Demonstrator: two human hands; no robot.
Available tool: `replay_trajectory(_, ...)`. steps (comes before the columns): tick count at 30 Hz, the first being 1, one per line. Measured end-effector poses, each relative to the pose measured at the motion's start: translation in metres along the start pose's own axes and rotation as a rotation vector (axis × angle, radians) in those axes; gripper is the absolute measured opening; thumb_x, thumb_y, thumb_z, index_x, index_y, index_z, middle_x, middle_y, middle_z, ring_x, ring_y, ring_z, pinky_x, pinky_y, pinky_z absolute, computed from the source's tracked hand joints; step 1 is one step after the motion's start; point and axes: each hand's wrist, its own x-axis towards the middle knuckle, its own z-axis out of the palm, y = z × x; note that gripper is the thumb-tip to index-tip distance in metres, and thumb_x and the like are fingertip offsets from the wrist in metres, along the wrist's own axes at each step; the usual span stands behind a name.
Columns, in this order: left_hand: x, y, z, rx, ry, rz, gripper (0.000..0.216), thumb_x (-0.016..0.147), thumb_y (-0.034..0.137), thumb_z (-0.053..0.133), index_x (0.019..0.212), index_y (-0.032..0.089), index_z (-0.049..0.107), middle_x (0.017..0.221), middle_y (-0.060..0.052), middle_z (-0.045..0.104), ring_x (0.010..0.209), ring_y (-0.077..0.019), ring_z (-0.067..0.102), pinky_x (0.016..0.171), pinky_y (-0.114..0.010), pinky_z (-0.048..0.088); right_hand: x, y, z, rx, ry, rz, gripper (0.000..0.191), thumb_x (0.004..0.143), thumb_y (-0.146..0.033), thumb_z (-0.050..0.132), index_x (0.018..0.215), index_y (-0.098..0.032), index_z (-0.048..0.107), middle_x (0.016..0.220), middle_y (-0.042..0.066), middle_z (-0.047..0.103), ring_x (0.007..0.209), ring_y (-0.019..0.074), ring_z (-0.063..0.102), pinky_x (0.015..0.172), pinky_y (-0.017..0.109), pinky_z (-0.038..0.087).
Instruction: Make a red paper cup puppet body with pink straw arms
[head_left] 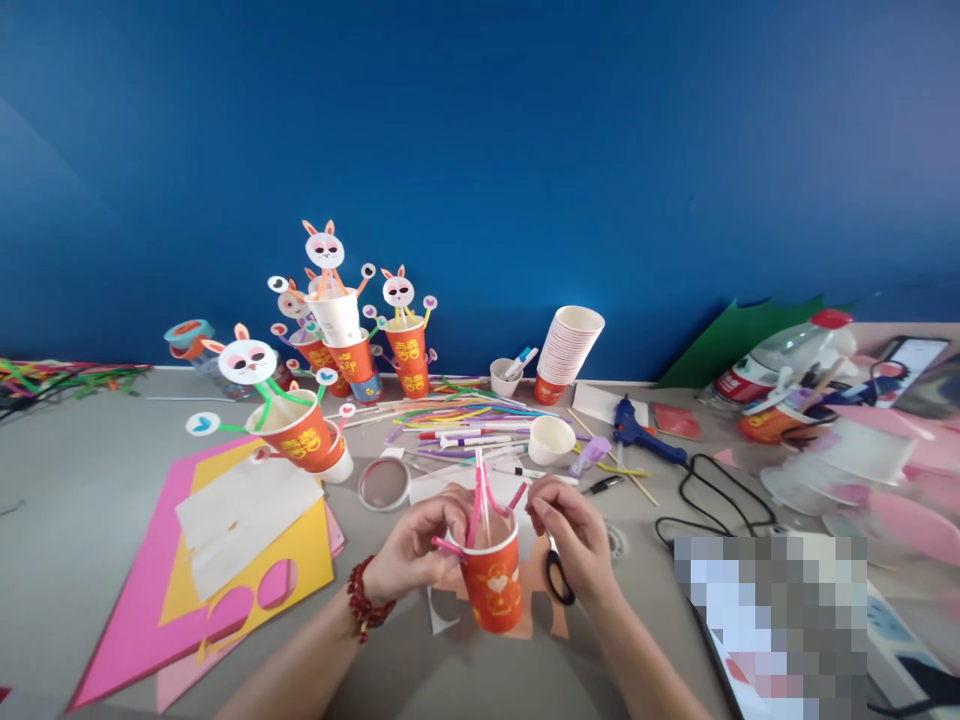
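Note:
A red paper cup [491,590] with a heart figure stands upright before me, pink pipe cleaners [478,500] rising from its mouth and bent out over the rim. My left hand [426,535], with a beaded bracelet at the wrist, grips the cup's left rim, its fingers partly inside. To the right, my right hand [571,525] is closed in a pinch close to the end of a pink pipe cleaner; whether anything is between the fingertips I cannot make out. Black-handled scissors [559,577] lie under and beside that hand. Orange paper scraps [538,610] lie around the cup's base.
Finished rabbit cups [300,435] stand at the back left. Pink and yellow card sheets [135,580] cover the left side. Behind the cup lie markers [472,441] and pipe cleaners. A cup stack [570,345], a blue glue gun [637,430] and a phone [765,630] are rightward.

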Motion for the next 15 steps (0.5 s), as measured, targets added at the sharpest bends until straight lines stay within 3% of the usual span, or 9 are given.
replay_trajectory(15, -0.005, -0.014, -0.003, -0.099, 0.032, -0.131, 0.041, 0.074, 0.052, 0.071, 0.073, 0.019, 0.048, 0.078, -0.003, 0.051, 0.074, -0.0174, 0.051, 0.067, -0.029, 0.042, -0.005, -0.001, -0.003, -0.093, 0.064, -0.196, 0.026, 0.089, -0.019, 0.049, 0.063, -0.022, 0.053, 0.061, 0.001, 0.052, 0.059, 0.0186, 0.052, 0.056, 0.033, 0.039)
